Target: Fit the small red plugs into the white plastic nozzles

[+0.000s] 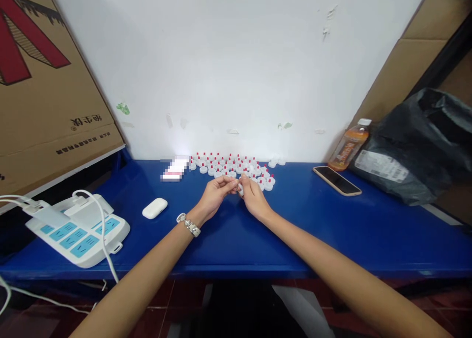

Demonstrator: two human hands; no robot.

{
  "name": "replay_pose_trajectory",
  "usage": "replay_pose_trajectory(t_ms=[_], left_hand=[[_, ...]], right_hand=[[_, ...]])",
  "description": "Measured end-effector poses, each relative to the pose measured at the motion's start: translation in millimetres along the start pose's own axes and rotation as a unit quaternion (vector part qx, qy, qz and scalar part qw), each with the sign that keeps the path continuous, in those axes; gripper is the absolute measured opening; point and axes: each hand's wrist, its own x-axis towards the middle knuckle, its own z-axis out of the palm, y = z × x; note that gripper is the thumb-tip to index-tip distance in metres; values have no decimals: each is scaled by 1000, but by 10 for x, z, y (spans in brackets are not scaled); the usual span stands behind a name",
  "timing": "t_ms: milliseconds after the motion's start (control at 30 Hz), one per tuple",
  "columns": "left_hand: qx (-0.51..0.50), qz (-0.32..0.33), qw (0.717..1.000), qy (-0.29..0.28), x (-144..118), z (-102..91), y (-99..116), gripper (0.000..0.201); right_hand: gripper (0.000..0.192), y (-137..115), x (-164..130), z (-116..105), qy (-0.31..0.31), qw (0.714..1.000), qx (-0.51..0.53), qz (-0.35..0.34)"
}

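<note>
Just before the cap pile (236, 168), 1 small white cap (240, 189) pinched between left hand (216, 195) and right hand (254, 200) grips, both closed.

A glossy blue table (332, 230) runs along a plain white wall (236, 57) marked by scuffs and scraps of old tape. Large sheets of brown cardboard (44, 82) lean at both sides, the left one printed in red and black. Dark reddish floor tiles (177, 303) show beneath the table's front edge. Light falls evenly, with one bright glare spot on the tabletop.
</note>
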Motion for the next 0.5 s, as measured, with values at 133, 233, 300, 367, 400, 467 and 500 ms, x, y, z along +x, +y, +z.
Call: replay_pose_trajectory(t_ms=[133,233,300,367,400,467,500], left_hand=[[2,-15,1000,-8,-9,-3,20,30],[1,-17,1000,-7,-24,-5,32,30],[0,-15,1000,-7,-24,-11,34,31],[12,-11,1000,-7,-7,-26,35,31],[21,-6,1000,-7,9,-38,37,30],[41,13,999,-3,49,-70,49,30],[50,25,998,0,68,-87,57,31]], right_hand=[[48,-43,-29,6,29,999,-10,11],[40,-40,-34,27,53,999,-6,3],[37,-21,-23,39,52,999,7,2],[37,0,-3,42,31,999,22,6],[36,7,7,38,12,999,30,7],[35,5,24,11,-33,999,42,1],[34,-4,30,-10,-54,998,42,-4]])
